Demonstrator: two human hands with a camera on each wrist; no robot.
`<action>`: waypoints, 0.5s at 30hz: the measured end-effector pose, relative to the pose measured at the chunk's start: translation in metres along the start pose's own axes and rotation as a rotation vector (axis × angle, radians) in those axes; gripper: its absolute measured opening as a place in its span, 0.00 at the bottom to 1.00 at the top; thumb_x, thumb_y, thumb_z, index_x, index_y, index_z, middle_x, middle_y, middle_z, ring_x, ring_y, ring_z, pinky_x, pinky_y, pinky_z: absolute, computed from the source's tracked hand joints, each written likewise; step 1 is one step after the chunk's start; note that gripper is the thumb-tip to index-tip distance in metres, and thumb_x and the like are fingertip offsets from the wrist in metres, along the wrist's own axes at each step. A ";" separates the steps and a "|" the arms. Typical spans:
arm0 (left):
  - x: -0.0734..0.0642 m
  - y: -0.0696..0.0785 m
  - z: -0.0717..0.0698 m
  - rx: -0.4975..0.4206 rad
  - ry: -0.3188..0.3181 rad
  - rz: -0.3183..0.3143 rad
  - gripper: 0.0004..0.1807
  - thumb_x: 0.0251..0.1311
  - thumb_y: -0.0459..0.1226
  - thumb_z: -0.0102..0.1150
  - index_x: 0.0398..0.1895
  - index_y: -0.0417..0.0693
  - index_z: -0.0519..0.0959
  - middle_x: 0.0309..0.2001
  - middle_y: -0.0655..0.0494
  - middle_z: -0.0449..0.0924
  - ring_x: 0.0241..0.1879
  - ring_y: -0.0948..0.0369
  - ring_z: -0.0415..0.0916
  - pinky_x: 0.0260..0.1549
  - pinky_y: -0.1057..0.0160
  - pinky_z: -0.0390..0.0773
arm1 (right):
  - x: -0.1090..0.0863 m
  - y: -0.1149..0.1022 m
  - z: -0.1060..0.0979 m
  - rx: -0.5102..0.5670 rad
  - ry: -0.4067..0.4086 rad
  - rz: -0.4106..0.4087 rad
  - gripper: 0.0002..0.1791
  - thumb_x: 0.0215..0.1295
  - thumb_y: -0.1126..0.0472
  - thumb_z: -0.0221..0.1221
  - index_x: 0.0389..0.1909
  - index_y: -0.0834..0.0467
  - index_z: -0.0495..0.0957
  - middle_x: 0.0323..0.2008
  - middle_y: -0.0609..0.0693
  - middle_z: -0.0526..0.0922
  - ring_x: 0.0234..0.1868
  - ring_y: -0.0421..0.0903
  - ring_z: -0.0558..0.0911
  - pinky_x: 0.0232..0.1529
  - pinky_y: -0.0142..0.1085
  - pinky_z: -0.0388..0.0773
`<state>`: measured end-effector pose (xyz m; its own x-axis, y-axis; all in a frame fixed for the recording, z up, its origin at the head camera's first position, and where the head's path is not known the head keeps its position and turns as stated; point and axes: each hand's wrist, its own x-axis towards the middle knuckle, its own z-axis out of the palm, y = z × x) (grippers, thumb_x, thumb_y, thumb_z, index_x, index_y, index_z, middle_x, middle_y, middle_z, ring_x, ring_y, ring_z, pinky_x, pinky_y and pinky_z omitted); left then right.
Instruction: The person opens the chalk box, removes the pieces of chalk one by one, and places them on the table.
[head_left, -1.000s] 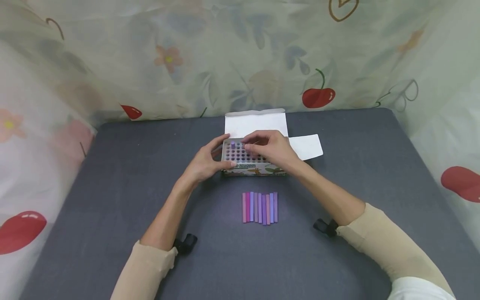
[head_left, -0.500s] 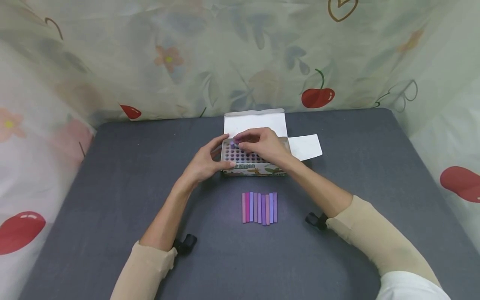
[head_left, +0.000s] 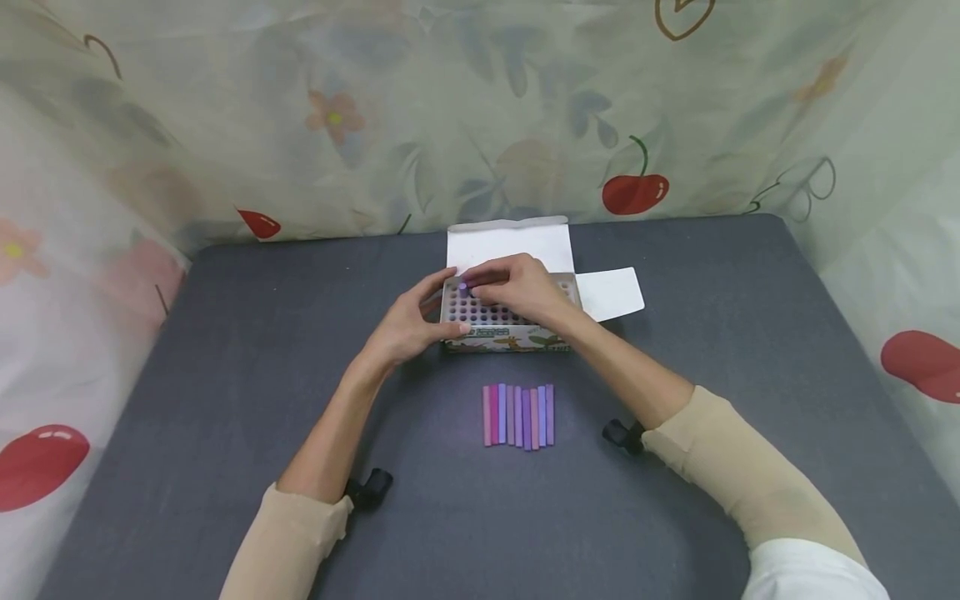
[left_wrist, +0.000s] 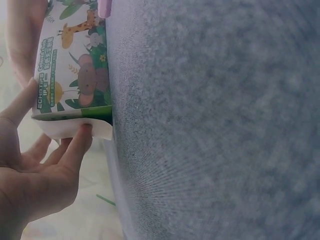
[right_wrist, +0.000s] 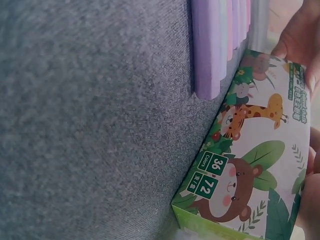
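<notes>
A cardboard chalk box (head_left: 510, 340) with animal pictures stands on the table, its top a grid of round holes. My left hand (head_left: 408, 329) holds the box's left end, thumb at the front edge; in the left wrist view its fingers touch a white side flap (left_wrist: 65, 128). My right hand (head_left: 525, 292) is over the holes at the back left, thumb and fingers pinching what looks like a purple chalk stick, mostly hidden. Close to those fingertips a light purple chalk stick (head_left: 462, 288) pokes up from the grid.
A row of several pink, purple and blue chalk sticks (head_left: 518, 417) lies in front of the box. White lid (head_left: 510, 242) and right flap (head_left: 611, 293) are folded out. The dark table (head_left: 225, 375) meets a patterned curtain (head_left: 450, 125) behind.
My right hand has shifted left across the grid, closer to the upright chalk stick. The left hand keeps its hold on the box, and the row of sticks looks unchanged.
</notes>
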<state>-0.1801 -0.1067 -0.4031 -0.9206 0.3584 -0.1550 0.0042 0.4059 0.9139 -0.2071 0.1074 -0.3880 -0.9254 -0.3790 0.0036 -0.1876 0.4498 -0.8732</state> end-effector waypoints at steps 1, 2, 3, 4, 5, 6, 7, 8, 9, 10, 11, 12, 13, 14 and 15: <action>0.000 0.001 0.000 0.000 -0.001 0.000 0.46 0.57 0.38 0.72 0.77 0.61 0.58 0.77 0.55 0.53 0.75 0.50 0.52 0.67 0.49 0.63 | 0.001 0.000 0.000 -0.029 -0.002 -0.001 0.15 0.65 0.59 0.64 0.52 0.54 0.86 0.42 0.48 0.88 0.43 0.42 0.86 0.46 0.37 0.79; 0.000 0.001 0.000 0.000 -0.002 -0.001 0.46 0.58 0.38 0.72 0.77 0.62 0.58 0.77 0.55 0.53 0.75 0.50 0.52 0.67 0.49 0.63 | 0.001 0.000 0.000 -0.057 -0.005 0.002 0.15 0.65 0.58 0.64 0.52 0.54 0.86 0.42 0.48 0.88 0.43 0.41 0.85 0.45 0.37 0.79; 0.000 0.001 0.000 0.000 -0.002 -0.001 0.46 0.58 0.38 0.72 0.77 0.62 0.58 0.77 0.55 0.53 0.75 0.50 0.52 0.67 0.49 0.64 | 0.001 0.000 0.001 -0.082 -0.009 0.004 0.16 0.65 0.58 0.64 0.53 0.54 0.86 0.42 0.48 0.88 0.42 0.41 0.85 0.44 0.37 0.79; 0.000 0.002 0.000 -0.001 -0.002 -0.003 0.46 0.58 0.38 0.72 0.77 0.62 0.58 0.77 0.55 0.53 0.75 0.50 0.52 0.67 0.49 0.64 | 0.002 0.000 0.001 -0.105 -0.012 0.007 0.16 0.65 0.58 0.64 0.53 0.54 0.86 0.43 0.48 0.88 0.41 0.42 0.85 0.43 0.37 0.78; 0.000 0.002 0.000 -0.001 -0.002 -0.005 0.46 0.58 0.38 0.72 0.77 0.62 0.58 0.77 0.55 0.52 0.75 0.50 0.52 0.67 0.49 0.64 | 0.002 0.000 0.001 -0.123 -0.015 0.010 0.16 0.66 0.57 0.64 0.53 0.54 0.86 0.43 0.48 0.88 0.40 0.42 0.84 0.41 0.37 0.78; 0.000 0.002 0.001 0.000 -0.002 -0.006 0.46 0.58 0.38 0.72 0.77 0.62 0.58 0.77 0.55 0.52 0.75 0.51 0.52 0.67 0.49 0.64 | 0.002 -0.001 0.001 -0.137 -0.017 0.016 0.16 0.66 0.57 0.64 0.53 0.53 0.86 0.43 0.49 0.88 0.39 0.42 0.84 0.40 0.37 0.77; 0.000 0.003 0.001 -0.001 -0.002 -0.006 0.46 0.58 0.38 0.72 0.77 0.62 0.58 0.77 0.55 0.52 0.75 0.51 0.53 0.67 0.49 0.64 | 0.002 -0.001 0.001 -0.149 -0.019 0.022 0.16 0.66 0.57 0.64 0.53 0.53 0.86 0.43 0.48 0.88 0.38 0.42 0.83 0.39 0.37 0.77; 0.000 0.003 0.001 -0.001 -0.002 -0.007 0.46 0.58 0.38 0.72 0.77 0.62 0.59 0.77 0.55 0.52 0.75 0.51 0.53 0.66 0.50 0.65 | 0.002 -0.002 0.002 -0.158 -0.022 0.025 0.16 0.65 0.57 0.64 0.53 0.53 0.86 0.43 0.48 0.88 0.37 0.42 0.82 0.38 0.36 0.76; 0.000 0.003 0.002 -0.003 -0.003 -0.008 0.46 0.58 0.38 0.72 0.77 0.62 0.59 0.77 0.55 0.52 0.75 0.51 0.53 0.66 0.50 0.65 | 0.003 -0.002 0.002 -0.168 -0.024 0.024 0.16 0.65 0.56 0.65 0.53 0.53 0.86 0.43 0.48 0.88 0.37 0.42 0.82 0.37 0.36 0.76; 0.000 0.003 0.002 -0.004 -0.003 -0.009 0.46 0.58 0.38 0.72 0.77 0.62 0.59 0.77 0.55 0.52 0.75 0.51 0.53 0.66 0.50 0.65 | 0.003 -0.002 0.002 -0.175 -0.026 0.024 0.16 0.65 0.56 0.65 0.53 0.53 0.86 0.43 0.48 0.88 0.37 0.42 0.82 0.38 0.36 0.76; 0.000 0.003 0.002 -0.005 -0.003 -0.011 0.46 0.58 0.38 0.72 0.77 0.63 0.59 0.77 0.56 0.53 0.75 0.52 0.53 0.66 0.50 0.65 | 0.004 -0.002 0.002 -0.183 -0.026 0.025 0.16 0.65 0.55 0.66 0.52 0.53 0.86 0.43 0.48 0.88 0.38 0.42 0.83 0.38 0.36 0.76; 0.000 0.003 0.002 -0.004 -0.003 -0.011 0.46 0.58 0.38 0.72 0.77 0.63 0.59 0.77 0.56 0.53 0.75 0.52 0.53 0.66 0.50 0.66 | 0.004 -0.002 0.003 -0.194 -0.025 0.025 0.16 0.65 0.55 0.66 0.52 0.53 0.86 0.43 0.48 0.88 0.39 0.42 0.83 0.39 0.36 0.76; 0.000 0.003 0.001 -0.007 -0.003 -0.011 0.46 0.58 0.38 0.72 0.77 0.63 0.59 0.77 0.56 0.53 0.75 0.52 0.53 0.66 0.50 0.66 | 0.005 -0.002 0.003 -0.204 -0.024 0.025 0.16 0.65 0.54 0.66 0.52 0.53 0.86 0.43 0.48 0.88 0.40 0.42 0.83 0.40 0.36 0.77; 0.000 0.002 0.001 -0.008 -0.003 -0.009 0.46 0.58 0.38 0.72 0.77 0.63 0.59 0.77 0.56 0.53 0.75 0.52 0.53 0.66 0.50 0.66 | 0.006 -0.002 0.003 -0.212 -0.022 0.027 0.16 0.64 0.54 0.67 0.52 0.54 0.86 0.43 0.48 0.88 0.40 0.43 0.84 0.40 0.37 0.77; 0.001 0.002 0.001 -0.010 -0.004 -0.007 0.46 0.58 0.37 0.72 0.77 0.63 0.59 0.77 0.56 0.53 0.75 0.51 0.53 0.65 0.50 0.66 | 0.006 -0.003 0.004 -0.223 -0.018 0.027 0.16 0.64 0.54 0.67 0.51 0.54 0.86 0.43 0.48 0.88 0.41 0.43 0.84 0.41 0.37 0.77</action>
<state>-0.1803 -0.1046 -0.4015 -0.9191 0.3588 -0.1626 -0.0059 0.4001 0.9164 -0.2110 0.1008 -0.3876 -0.9253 -0.3782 -0.0286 -0.2334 0.6271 -0.7432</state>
